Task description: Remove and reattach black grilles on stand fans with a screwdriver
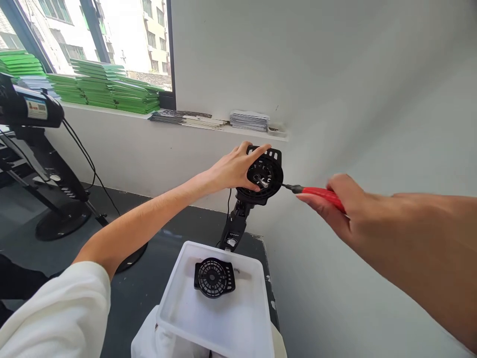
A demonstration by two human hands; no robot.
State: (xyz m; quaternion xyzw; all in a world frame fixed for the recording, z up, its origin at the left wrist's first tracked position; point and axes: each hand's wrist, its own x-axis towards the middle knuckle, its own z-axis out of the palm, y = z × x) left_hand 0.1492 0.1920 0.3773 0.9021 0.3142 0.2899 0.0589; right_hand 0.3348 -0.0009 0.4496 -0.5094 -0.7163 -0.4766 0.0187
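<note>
My left hand (236,170) is closed around the left side of a round black fan motor housing (276,174), fingers over its slotted top and thumb across its front. A short metal shaft (263,183) sticks out of its middle. My right hand (345,199) grips a screwdriver by its red handle (322,194). Its dark tip points left and meets the right edge of the housing; the exact contact is too small to tell. The housing sits on a black fan stand (235,226) with a pale knob.
Below is a white tray (231,328) holding a black slotted cover (212,277) and small screws (237,271). Another fan (32,107) with hanging cables stands at left. Green stacks (100,87), paper stacks (249,120) and a small box (276,130) line the ledge against the wall.
</note>
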